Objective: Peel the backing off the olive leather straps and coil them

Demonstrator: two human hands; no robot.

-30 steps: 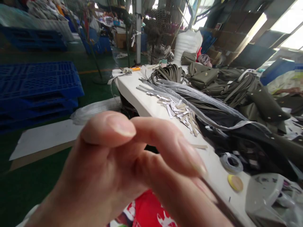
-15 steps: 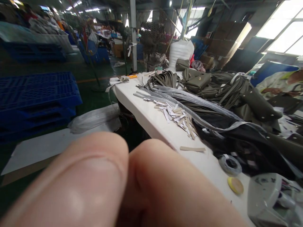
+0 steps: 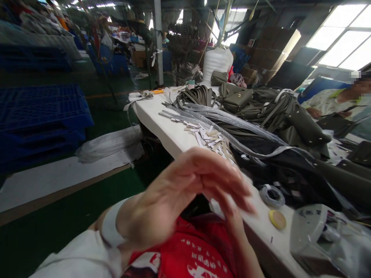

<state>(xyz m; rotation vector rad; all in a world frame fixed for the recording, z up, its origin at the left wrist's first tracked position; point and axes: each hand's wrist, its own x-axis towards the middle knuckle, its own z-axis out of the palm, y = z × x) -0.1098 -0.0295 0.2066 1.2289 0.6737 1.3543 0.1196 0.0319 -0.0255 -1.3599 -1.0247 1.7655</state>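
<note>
My left hand point(image 3: 165, 200) reaches in from the lower left, with a pale band point(image 3: 114, 224) around the wrist and a white sleeve point(image 3: 84, 256) behind it. Its fingers stretch to the right, blurred, with nothing visible in them. My right hand point(image 3: 230, 214) shows in part beyond those fingertips, its forearm coming up from the lower right; its fingers are mostly hidden or smeared. Below both hands is a red apron point(image 3: 199, 247) with white lettering. Nearest on the white table point(image 3: 156, 116) lies a pile of short grey and white strips point(image 3: 213, 139).
Olive bags point(image 3: 236, 98) and straps lie along the table beside grey strips and black material. To the right are a coiled clear roll point(image 3: 272, 195), a yellow disc point(image 3: 277, 219) and a white machine point(image 3: 307, 227). Blue pallets point(image 3: 43, 112) stand left. Another person point(image 3: 333, 98) sits across.
Two fingers that filled the lower view close to the camera have drawn away. The left hand and forearm, part of the right hand, and the red apron now show. The view has shifted slightly.
</note>
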